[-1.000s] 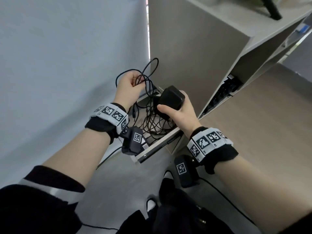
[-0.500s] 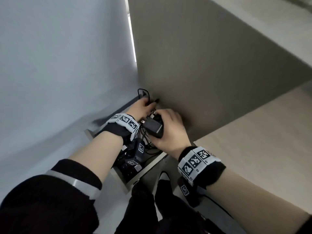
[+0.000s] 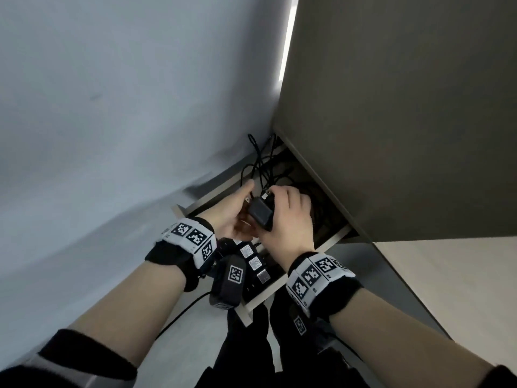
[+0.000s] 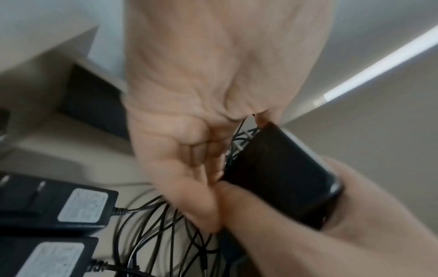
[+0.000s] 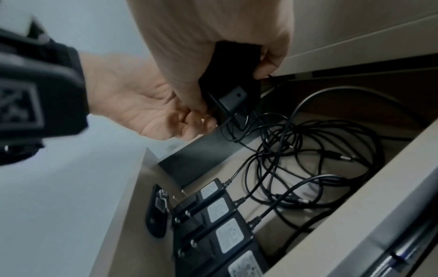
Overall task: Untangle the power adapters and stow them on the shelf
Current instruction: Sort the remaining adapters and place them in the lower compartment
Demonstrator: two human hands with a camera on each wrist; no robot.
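Down from where they hung a second ago, both hands now sit low over the open drawer (image 3: 333, 240). My right hand (image 3: 291, 217) grips the black adapter (image 3: 261, 212), thumb on one side and fingers wrapped over the other, prongs pointing away from me. My left hand (image 3: 232, 217) lies palm-up against it, fingers curled round the thin cord (image 5: 231, 139) where it leaves the adapter's body; the left wrist view is too blurred to show how tightly.

Under the adapter a tangle (image 5: 296, 150) of black cords covers the drawer floor, with several loops crossing each other and a few plug tips poking out. At the near end a row of adapters (image 5: 222, 221) lies side by side, white labels up, prongs toward the drawer's end wall, their cords running straight into the tangle. A small dark oval piece sits just beside that row.

Close on my right, the cabinet panel (image 3: 391, 121) overhangs the far end of the drawer, just beside my knuckles. On my left is a pale wall (image 3: 112, 107). The left wrist camera (image 3: 228, 278) hangs in front of the row in the head view.
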